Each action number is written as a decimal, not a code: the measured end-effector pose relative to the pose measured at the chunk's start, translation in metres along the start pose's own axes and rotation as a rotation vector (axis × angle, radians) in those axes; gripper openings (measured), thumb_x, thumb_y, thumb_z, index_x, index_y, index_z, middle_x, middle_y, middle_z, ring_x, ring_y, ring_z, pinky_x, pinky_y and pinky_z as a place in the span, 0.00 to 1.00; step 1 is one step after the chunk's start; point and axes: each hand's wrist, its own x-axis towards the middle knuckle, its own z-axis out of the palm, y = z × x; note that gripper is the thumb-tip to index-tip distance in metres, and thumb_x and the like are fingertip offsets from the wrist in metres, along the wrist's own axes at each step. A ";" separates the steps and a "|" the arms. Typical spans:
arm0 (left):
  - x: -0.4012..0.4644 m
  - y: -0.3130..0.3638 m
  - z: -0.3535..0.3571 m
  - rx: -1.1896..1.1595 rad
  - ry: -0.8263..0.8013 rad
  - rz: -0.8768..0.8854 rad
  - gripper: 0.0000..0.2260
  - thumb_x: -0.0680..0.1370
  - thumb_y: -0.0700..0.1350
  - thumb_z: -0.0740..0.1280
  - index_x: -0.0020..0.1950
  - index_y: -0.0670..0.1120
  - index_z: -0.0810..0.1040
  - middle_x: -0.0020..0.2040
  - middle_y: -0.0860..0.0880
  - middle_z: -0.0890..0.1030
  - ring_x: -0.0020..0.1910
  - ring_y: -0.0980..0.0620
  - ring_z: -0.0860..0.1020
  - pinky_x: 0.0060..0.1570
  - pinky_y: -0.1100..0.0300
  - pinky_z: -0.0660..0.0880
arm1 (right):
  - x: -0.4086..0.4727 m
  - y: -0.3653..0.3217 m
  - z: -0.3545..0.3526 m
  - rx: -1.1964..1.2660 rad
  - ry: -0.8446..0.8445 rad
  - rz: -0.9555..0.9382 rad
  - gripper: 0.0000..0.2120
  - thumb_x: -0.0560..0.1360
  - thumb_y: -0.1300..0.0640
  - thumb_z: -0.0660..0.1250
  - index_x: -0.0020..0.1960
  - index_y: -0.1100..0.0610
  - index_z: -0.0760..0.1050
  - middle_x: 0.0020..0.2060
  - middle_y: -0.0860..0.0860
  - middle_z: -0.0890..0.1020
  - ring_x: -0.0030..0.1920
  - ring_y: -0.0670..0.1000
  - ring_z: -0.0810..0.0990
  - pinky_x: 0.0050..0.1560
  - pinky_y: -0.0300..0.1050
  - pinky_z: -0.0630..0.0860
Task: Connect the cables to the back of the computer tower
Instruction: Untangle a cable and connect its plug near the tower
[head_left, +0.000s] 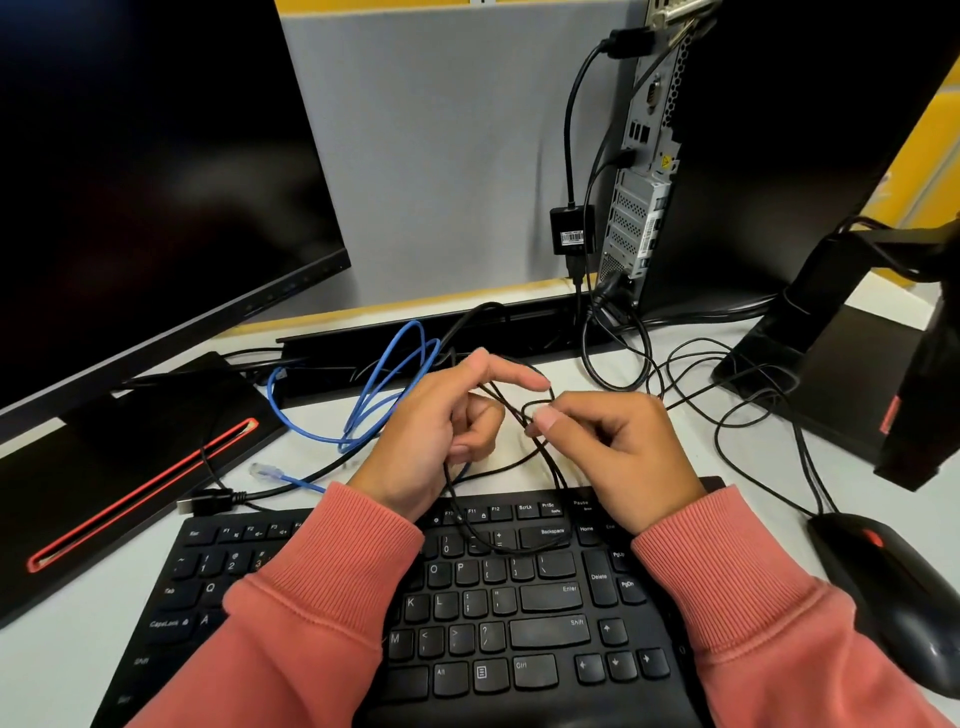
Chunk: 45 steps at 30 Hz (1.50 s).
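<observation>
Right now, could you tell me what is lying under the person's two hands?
A thin black cable, gripped by the left hand and pinched by the right hand, loops down onto the black keyboard. The sleeves cover many of the keys.

Monitor (145, 156) cut off at top and left edges. Tower (779, 156) cut by top edge; its port labels too small to read. Keyboard (519, 623) partly hidden under both sleeves, bottom row cut by lower edge. Mouse (893, 592) clipped at right edge. Black cable (540, 452) tangled between the hands; its plug end not visible. Adapter (571, 231) label unreadable.
</observation>
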 end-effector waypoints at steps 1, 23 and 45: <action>0.000 0.000 0.002 0.048 0.036 0.015 0.22 0.86 0.53 0.54 0.55 0.43 0.84 0.23 0.49 0.58 0.25 0.50 0.54 0.30 0.57 0.55 | 0.000 0.000 0.000 0.027 0.025 -0.008 0.12 0.77 0.48 0.69 0.38 0.52 0.84 0.23 0.52 0.66 0.27 0.46 0.63 0.31 0.41 0.62; -0.019 0.005 0.015 0.925 0.116 0.739 0.20 0.85 0.49 0.54 0.60 0.44 0.84 0.33 0.60 0.66 0.33 0.62 0.65 0.39 0.56 0.68 | 0.002 -0.001 -0.005 0.198 0.311 0.015 0.12 0.76 0.66 0.60 0.44 0.57 0.81 0.27 0.54 0.78 0.31 0.57 0.77 0.34 0.48 0.75; -0.017 0.004 0.009 0.821 0.311 0.946 0.21 0.78 0.43 0.54 0.54 0.40 0.86 0.51 0.42 0.80 0.48 0.41 0.78 0.47 0.41 0.70 | 0.008 0.008 -0.001 -0.174 0.169 0.083 0.04 0.79 0.56 0.68 0.52 0.49 0.81 0.37 0.43 0.80 0.41 0.50 0.76 0.46 0.50 0.77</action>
